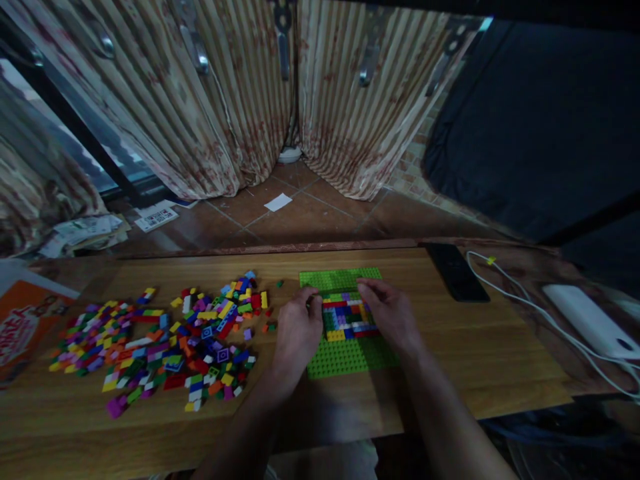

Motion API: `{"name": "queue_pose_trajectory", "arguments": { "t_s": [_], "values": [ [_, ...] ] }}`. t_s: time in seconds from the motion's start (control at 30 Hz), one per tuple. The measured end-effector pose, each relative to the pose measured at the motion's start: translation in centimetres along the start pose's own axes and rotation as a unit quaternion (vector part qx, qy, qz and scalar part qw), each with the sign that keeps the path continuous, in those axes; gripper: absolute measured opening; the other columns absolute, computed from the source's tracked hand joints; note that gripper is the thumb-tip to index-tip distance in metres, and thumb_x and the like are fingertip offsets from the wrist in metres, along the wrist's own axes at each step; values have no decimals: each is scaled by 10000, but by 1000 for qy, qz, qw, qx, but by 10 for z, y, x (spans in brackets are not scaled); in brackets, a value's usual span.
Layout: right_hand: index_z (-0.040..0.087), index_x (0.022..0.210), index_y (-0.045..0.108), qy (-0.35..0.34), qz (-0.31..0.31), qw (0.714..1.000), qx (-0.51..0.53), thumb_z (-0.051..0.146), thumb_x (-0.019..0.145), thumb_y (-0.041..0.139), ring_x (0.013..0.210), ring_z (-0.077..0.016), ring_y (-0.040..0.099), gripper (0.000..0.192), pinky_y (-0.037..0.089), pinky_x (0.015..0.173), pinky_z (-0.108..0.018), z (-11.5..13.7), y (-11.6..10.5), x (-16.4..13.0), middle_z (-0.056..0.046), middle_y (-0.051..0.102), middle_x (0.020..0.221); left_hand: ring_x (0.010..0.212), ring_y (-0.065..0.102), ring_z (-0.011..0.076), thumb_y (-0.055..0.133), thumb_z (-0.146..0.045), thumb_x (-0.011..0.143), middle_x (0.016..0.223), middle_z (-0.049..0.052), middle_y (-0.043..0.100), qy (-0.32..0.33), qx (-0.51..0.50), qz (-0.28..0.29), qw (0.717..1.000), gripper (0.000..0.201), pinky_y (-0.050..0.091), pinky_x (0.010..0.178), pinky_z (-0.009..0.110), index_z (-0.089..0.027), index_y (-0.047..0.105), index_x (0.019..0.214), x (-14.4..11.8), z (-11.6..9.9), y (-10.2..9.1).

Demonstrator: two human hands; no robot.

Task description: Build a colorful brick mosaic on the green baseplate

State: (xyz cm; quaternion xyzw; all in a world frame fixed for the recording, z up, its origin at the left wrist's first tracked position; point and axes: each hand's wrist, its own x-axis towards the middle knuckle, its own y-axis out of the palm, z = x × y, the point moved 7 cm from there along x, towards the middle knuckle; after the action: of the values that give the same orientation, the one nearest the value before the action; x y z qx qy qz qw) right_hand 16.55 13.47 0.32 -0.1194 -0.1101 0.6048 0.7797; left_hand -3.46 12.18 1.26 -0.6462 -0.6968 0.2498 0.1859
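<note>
Green baseplate (350,357) lies on the wooden worktop (500,347), bearing a brick patch (347,319). Left hand (299,330) presses fingertips at its nine o'clock edge, right hand (390,313) at three; neither grip clasps anything. Loose bricks (165,340) lie at nine o'clock.

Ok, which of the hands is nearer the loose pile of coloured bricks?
Left. The left hand rests at the green baseplate's left edge, just right of the loose brick pile. The right hand sits further right, across the baseplate.
</note>
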Motion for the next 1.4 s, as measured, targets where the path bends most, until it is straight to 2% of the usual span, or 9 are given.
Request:
{"name": "queue_pose_trajectory", "arguments": {
  "t_s": [0.2,0.33,0.53,0.77,0.9,1.03,1.1,1.23,1.4],
  "values": [
    [153,841,740,20,-114,993,32,494,781,625,849,-230,660,365,490,786,-347,2,-28,2,-77,745,858,612,616,158,507,-273,888,715,27,689,-19,-71,-10,997,298,439,587,249,-160,680,1103,-2,9,-10],
    [155,820,733,11,-125,991,38,479,788,620,879,-227,655,344,481,818,-363,-1,-30,2,-79,735,859,675,626,157,511,-307,888,807,41,705,-2,-156,-12,988,315,446,612,244,-156,673,1112,-8,13,-9],
    [166,834,729,-17,-152,986,69,492,807,622,827,-206,655,344,505,724,-337,5,-31,-2,-67,717,853,659,597,142,519,-296,892,790,34,683,32,-224,-21,974,278,435,583,227,-151,679,1067,-12,14,-9],
    [165,780,719,-59,-171,983,41,462,826,627,739,-180,641,314,502,672,-307,24,-24,-13,-47,703,795,676,592,135,514,-314,916,755,18,657,67,-246,-82,964,240,444,613,229,-165,685,995,-16,11,-39],
    [171,786,719,-124,-131,983,-15,433,858,608,718,-180,641,294,493,682,-309,41,-3,-26,-39,704,780,595,542,109,528,-339,910,721,8,640,66,-291,-166,940,249,426,561,214,-155,683,975,-7,20,-81],
    [200,862,707,-247,-16,967,-58,328,877,621,819,-189,652,155,495,755,-325,66,38,-51,-37,706,859,517,475,76,575,-352,876,652,-9,602,40,-370,-283,884,233,367,495,187,-143,679,867,-3,40,-131],
    [215,907,701,-303,48,948,-84,265,883,621,841,-180,645,97,492,775,-322,76,61,-65,-29,703,874,494,449,65,594,-366,860,637,-12,589,36,-415,-312,854,239,338,471,182,-143,673,831,-4,49,-147],
    [228,999,680,-342,127,924,-113,201,914,570,880,-165,646,142,502,807,-309,81,100,-83,-26,711,927,495,459,62,614,-387,838,645,-3,592,22,-447,-322,834,258,330,459,180,-137,674,816,-7,62,-165],
    [235,1043,666,-319,153,925,-139,222,926,535,952,-178,649,176,510,845,-320,75,132,-83,-34,707,1025,507,475,64,621,-376,820,645,-4,589,-2,-474,-334,815,248,347,471,179,-134,675,812,-10,78,-179]
  ]
}}
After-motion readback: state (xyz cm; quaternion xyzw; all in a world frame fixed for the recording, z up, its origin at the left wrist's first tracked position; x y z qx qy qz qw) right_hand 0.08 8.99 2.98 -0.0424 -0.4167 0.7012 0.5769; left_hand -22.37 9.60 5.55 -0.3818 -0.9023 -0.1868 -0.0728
